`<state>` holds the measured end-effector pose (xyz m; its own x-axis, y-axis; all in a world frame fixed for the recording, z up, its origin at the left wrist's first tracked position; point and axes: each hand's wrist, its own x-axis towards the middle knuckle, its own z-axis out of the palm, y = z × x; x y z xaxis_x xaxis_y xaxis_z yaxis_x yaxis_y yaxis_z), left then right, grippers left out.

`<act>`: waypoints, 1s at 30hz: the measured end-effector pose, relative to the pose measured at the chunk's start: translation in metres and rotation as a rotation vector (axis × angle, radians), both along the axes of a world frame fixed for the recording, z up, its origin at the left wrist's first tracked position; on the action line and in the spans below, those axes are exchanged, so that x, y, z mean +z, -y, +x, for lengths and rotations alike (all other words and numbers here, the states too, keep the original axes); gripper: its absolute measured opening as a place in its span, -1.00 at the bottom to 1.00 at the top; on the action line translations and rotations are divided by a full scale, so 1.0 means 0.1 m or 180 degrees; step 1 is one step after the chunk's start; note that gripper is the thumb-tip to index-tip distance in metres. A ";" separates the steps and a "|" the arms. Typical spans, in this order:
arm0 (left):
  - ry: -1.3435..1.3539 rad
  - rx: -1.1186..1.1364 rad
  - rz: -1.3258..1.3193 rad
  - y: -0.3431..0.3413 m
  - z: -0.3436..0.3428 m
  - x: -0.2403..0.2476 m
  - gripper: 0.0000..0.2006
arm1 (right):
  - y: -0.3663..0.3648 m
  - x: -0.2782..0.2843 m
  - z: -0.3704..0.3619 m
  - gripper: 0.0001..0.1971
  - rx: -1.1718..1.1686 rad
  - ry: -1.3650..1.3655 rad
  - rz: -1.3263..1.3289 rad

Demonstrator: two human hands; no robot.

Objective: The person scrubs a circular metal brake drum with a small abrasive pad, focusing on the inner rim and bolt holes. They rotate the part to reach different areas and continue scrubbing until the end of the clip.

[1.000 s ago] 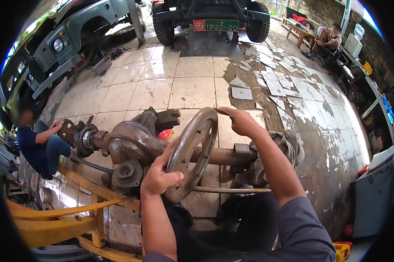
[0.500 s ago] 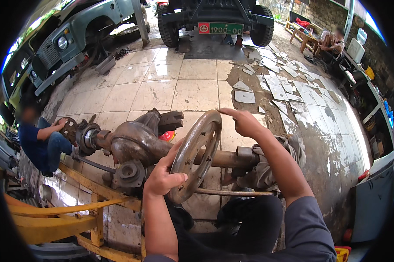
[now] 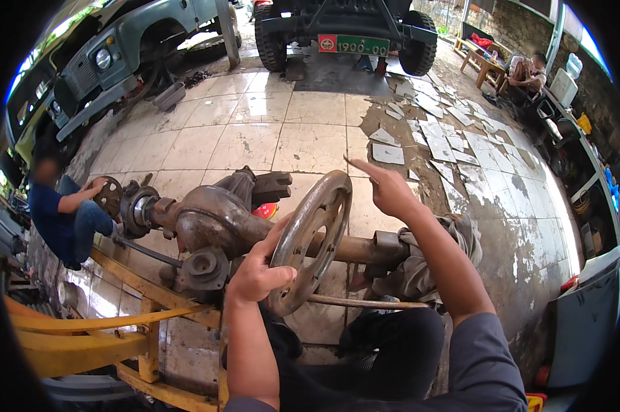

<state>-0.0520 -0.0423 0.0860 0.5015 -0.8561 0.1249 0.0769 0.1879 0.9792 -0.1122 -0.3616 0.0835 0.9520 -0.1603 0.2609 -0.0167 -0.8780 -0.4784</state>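
A worn brown metal disc (image 3: 310,244), its face pierced with several holes, stands upright and tilted in front of me. My left hand (image 3: 258,271) grips its left edge, thumb on the near side and fingers behind. Beyond the disc's upper right rim is my right hand (image 3: 391,190), index finger stretched out and other fingers curled. A small dark tip shows at that fingertip; I cannot make out what it is. Behind the disc lies a heavy axle housing (image 3: 220,220), its tube (image 3: 365,250) running right to a grey cloth (image 3: 451,250).
A yellow metal frame (image 3: 148,343) stands at lower left. Another person (image 3: 69,213) squats at the left, handling a similar disc (image 3: 108,198). Two vehicles stand at the back, and broken floor tiles (image 3: 437,141) lie at right. A person (image 3: 526,75) sits far right beside a bench.
My right hand has lifted slightly up and away from the disc's rim, where its fingertip was. My left hand keeps its grip. The whole view has shifted a little.
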 end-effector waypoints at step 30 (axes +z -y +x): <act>-0.0193 0.0516 0.0303 -0.09 0.10 -0.12 -0.18 | -0.16 -0.42 0.18 -0.41 -0.0064 0.0672 0.1516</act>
<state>-0.0421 -0.0332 0.0737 0.6378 -0.7701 0.0126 0.1126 0.1094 0.9876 -0.0938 -0.3454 0.0411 0.8820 -0.3258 0.3404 0.1085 -0.5626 -0.8196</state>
